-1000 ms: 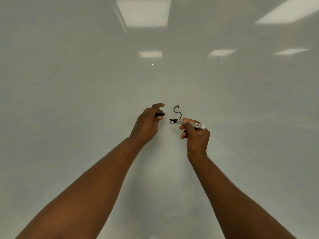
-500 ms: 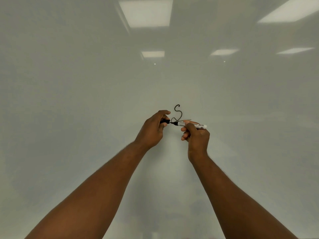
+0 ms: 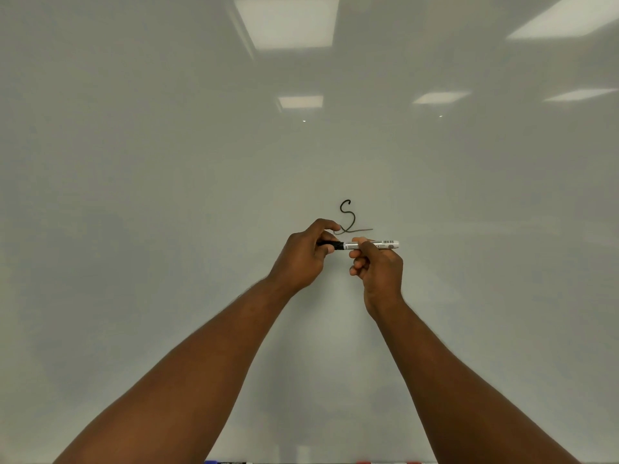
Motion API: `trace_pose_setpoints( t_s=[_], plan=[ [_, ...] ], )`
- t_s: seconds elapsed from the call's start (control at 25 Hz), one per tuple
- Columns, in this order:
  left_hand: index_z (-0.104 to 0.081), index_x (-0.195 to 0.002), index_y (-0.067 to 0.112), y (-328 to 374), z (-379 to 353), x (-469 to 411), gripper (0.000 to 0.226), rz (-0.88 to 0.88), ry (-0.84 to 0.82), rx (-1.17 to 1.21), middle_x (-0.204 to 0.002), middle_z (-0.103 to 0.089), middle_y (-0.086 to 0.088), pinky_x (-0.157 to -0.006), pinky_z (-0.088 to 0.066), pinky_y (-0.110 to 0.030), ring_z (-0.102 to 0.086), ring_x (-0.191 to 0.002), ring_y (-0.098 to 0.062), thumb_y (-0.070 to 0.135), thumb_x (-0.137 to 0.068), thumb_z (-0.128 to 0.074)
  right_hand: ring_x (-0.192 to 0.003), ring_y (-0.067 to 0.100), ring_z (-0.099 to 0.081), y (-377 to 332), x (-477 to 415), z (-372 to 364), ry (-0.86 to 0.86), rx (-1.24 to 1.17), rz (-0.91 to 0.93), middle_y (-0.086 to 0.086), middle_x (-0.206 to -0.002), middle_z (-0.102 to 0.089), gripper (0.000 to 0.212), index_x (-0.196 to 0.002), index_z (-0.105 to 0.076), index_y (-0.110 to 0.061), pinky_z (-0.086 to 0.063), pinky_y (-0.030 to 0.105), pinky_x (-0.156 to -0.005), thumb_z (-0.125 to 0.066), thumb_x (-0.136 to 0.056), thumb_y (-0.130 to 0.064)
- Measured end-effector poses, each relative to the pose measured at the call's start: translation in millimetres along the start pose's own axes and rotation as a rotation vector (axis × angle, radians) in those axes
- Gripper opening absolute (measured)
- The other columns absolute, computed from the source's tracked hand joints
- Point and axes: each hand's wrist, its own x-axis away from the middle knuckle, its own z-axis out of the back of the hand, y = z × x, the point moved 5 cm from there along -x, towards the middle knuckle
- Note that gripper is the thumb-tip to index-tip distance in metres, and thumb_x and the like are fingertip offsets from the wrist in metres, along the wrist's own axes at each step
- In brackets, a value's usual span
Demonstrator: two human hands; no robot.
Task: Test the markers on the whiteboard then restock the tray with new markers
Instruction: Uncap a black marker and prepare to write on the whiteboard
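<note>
A white-barrelled marker (image 3: 385,244) lies level in front of the whiteboard (image 3: 167,195), pinched in my right hand (image 3: 376,272). Its black cap (image 3: 331,244) sits on the marker's left end, gripped by the fingers of my left hand (image 3: 303,254). Just above the hands is a black S-shaped scribble (image 3: 348,217) with a fainter tail running right. At the bottom edge, the tips of several markers (image 3: 227,462) in blue and red peek into view; the tray under them is hidden.
The glossy board fills the view and mirrors ceiling light panels (image 3: 288,21). Both of my forearms reach up from the bottom corners.
My left hand brought the black cap rightwards onto the marker's tip. The two hands, apart before, now meet at the marker, slightly below the scribble.
</note>
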Motion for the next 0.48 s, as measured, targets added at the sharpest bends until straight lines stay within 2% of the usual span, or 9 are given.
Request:
trace_pose_setpoints(
  t_s=[0.16,0.32,0.4,0.48],
  plan=[
    [-0.061,-0.098,0.027,-1.2,1.2,3.0,0.031,0.069,0.089,0.055,-0.094,-0.071,0.01,-0.084,-0.054,-0.02,-0.067,-0.093,0.0,-0.003,-0.091,-0.06,-0.054,0.014,-0.056,4.9,2.9,-4.3,-0.004,-0.084,-0.046,0.012,-0.07,-0.065,0.016,-0.101,-0.071,0.004,-0.051,0.028,-0.052,-0.065,-0.094,-0.009],
    [-0.058,-0.084,0.029,-3.8,-0.4,7.5,0.037,0.095,0.16,0.051,-0.089,-0.071,0.01,-0.08,-0.057,-0.028,-0.067,-0.089,-0.004,-0.007,-0.09,-0.056,-0.054,0.014,-0.055,13.9,6.0,-12.1,0.008,-0.169,-0.108,0.011,-0.067,-0.063,0.013,-0.099,-0.071,0.003,-0.05,0.028,-0.052,-0.065,-0.093,-0.007],
    [-0.059,-0.086,0.028,-7.9,-1.2,9.0,0.034,0.099,0.15,0.05,-0.09,-0.071,0.01,-0.08,-0.057,-0.028,-0.068,-0.089,-0.004,-0.006,-0.09,-0.057,-0.054,0.014,-0.055,17.7,6.0,-10.4,0.006,-0.177,-0.125,0.01,-0.066,-0.062,0.013,-0.1,-0.071,0.003,-0.05,0.028,-0.052,-0.065,-0.093,-0.007],
    [-0.062,-0.099,0.026,-10.1,-3.4,13.6,0.028,0.088,0.119,0.048,-0.098,-0.071,0.01,-0.086,-0.056,-0.023,-0.067,-0.095,-0.002,-0.002,-0.091,-0.061,-0.055,0.014,-0.056,20.0,7.5,-7.7,-0.024,-0.16,-0.133,0.01,-0.066,-0.063,0.013,-0.099,-0.072,0.002,-0.05,0.028,-0.053,-0.063,-0.094,-0.007]
  ],
)
